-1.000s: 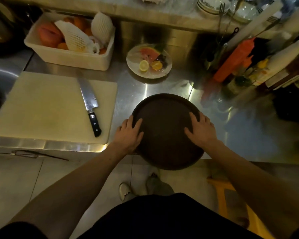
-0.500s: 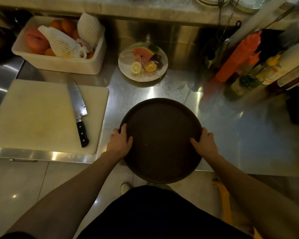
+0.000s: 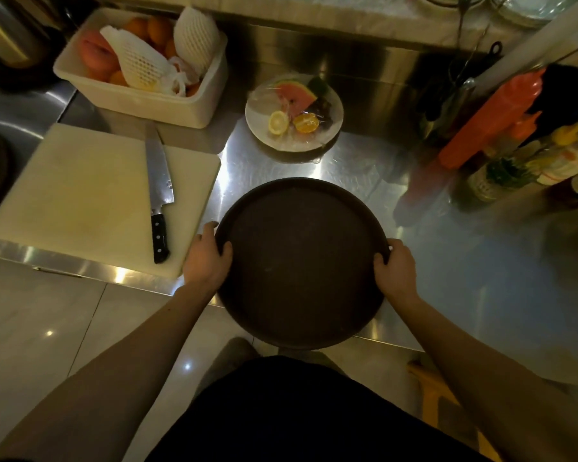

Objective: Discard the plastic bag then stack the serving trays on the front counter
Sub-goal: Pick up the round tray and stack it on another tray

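Since no plastic bag shows anywhere, the discarding looks finished, and the stacking seems to be the step in hand. The steel counter (image 3: pixel 464 261) carries everything, largest first: the cutting board (image 3: pixel 80 195) at left with 1 knife (image 3: pixel 159 185) lying on it, then the round dark serving tray (image 3: pixel 301 261) at the near edge, overhanging toward the person. The left hand (image 3: pixel 207 258) and right hand (image 3: pixel 396 268) each curl over opposite rims, thumbs on top, gripping it; whether more trays sit beneath I cannot tell. At far left, a white bin (image 3: pixel 167 105) holds oranges and foam-netted fruit; a plate (image 3: pixel 294 113) beside it holds wrapped watermelon and citrus slices.
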A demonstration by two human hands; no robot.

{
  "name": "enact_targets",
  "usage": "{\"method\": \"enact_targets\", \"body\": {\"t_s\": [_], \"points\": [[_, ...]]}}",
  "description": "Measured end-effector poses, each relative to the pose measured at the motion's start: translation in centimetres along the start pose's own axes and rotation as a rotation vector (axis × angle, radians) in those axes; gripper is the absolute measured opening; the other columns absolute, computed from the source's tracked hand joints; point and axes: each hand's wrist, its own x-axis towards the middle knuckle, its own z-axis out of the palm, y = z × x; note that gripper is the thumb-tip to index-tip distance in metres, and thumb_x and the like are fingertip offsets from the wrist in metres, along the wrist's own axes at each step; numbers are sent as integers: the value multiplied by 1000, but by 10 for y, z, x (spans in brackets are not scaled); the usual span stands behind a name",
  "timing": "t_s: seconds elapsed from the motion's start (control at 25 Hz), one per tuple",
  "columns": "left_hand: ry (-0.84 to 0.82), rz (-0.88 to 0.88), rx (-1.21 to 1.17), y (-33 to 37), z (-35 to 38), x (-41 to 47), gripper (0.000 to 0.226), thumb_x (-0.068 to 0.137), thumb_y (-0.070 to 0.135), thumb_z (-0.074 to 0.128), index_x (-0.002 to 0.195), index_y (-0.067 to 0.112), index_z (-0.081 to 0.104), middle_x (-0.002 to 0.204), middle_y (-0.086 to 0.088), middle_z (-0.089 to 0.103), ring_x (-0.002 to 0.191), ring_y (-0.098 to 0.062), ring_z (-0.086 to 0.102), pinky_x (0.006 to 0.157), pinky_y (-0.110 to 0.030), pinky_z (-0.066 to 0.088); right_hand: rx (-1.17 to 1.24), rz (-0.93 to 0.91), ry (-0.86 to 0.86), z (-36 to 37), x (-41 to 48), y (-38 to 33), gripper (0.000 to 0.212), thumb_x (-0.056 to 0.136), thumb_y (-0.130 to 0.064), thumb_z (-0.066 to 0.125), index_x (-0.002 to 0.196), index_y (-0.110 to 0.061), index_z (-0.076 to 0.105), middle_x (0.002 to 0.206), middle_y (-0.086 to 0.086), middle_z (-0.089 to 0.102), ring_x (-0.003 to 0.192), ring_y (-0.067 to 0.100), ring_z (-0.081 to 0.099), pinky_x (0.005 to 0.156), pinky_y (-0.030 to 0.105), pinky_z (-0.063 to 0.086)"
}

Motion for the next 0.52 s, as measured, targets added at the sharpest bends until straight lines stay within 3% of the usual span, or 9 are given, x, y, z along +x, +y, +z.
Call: {"method": "enact_targets", "body": {"t_s": [0.24,0.32,0.52], "points": [[187,-218,-374,10,-37,-1,38,95,24,56,130,8,56,119,-14,66,110,-30,63,92,-38,49,228,-96,73,-14,19,-56,28,91,-16,52,118,-11,60,112,11,63,98,26,62,90,46,53],[232,-268,-461,2,-53,-5,36,95,27,56,127,11,59,117,-11,68,107,-28,64,90,-35,49,305,-93,46,-14,24,-82,25,91,-14,54,115,-14,63,104,4,64,95,23,64,89,44,55],[333,-404,-696,-37,-102,-20,31,95,28,58,122,16,62,105,-7,70,98,-24,67,88,-43,56,382,-135,-64,8,9,-144,26,94,-15,55,120,-17,62,105,1,61,91,16,61,80,30,51]]}}
